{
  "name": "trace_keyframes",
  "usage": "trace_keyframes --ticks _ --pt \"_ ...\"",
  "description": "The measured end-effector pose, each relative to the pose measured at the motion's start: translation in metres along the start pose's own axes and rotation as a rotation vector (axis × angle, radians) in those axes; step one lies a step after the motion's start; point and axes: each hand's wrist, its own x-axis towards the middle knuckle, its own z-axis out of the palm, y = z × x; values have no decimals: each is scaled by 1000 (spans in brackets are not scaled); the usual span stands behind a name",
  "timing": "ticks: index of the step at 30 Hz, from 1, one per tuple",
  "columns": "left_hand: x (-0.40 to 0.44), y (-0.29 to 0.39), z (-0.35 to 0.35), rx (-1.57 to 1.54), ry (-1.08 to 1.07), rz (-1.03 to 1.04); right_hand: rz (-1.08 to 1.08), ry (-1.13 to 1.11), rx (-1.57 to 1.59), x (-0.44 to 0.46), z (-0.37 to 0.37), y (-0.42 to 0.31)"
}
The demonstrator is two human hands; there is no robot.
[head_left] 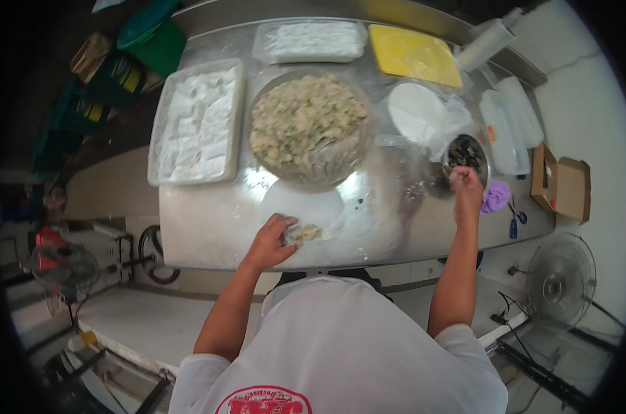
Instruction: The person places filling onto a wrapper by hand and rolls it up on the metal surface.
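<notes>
Pos. of filling portion (306,232): on worktop (213,241), close to the edge on the wearer's side, at the near side of a pale round sheet (302,201); exact overlap w/ sheet can't be told. Long axis of portion: approx. L-R, roughly parallel to that worktop edge.

L hand (271,241): nearer of the two hands, immediately L of portion. State: part open, thumb and fingers apart, tips at the portion's L end; the open side of the hand faces R. No closed grip visible.

R hand (466,181): well apart from portion, far to its R and further from the body, at the near side of metal bowl (487,168) w/ dark pieces (464,153). State: fingers drawn together, pointing into bowl. Whether a piece is btwn fingertips: can't tell (blur).

Key relation: dark pieces lie directly under/beyond R fingertips; portion lies to the L and nearer the body, w/ bare worktop btwn. Ref.: large bowl of mix (309,127) sits beyond portion, away from body.
</notes>
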Motion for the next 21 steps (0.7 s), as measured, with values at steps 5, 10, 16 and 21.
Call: trace_keyframes --ticks 5,10,16,21 --pt "-1 5 -1 67 -42 10 -11 -539 -51 -138 125 -22" --pt "0 -8 6 97 22 131 -172 -637 -261 -187 214 -17" --pt "4 -11 4 124 -27 186 -560 -571 -332 -195 209 10" --pt "10 -6 3 237 -103 138 -657 -649 -383 -200 208 18"
